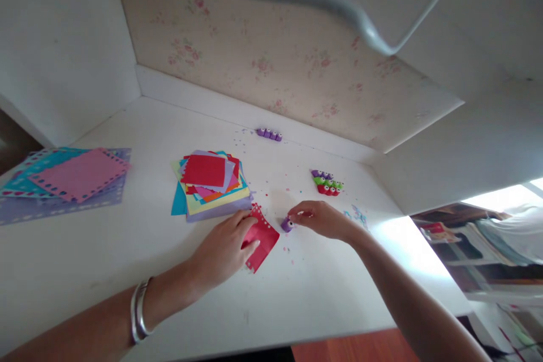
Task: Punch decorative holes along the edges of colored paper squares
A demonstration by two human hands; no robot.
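A red sheet of paper (263, 240) with small holes punched along its edges is pinched in my left hand (223, 249), thumb and fingers lying over it just above the desk. My right hand (320, 219) has its fingertips closed at a small purple craft punch (287, 224) with a white-and-dark top. The punch stands on the desk just right of the red paper; whether the paper's edge reaches into it I cannot tell. Tiny punched paper bits (287, 249) are scattered around both hands.
Behind my left hand lies a pile of coloured paper (206, 171). Hole-edged sheets (80, 172) overlap at the far left. Several purple punches (269, 134) line the back; purple, green and red ones (327, 182) stand right. Blue paper scraps (359, 215) lie near my right forearm.
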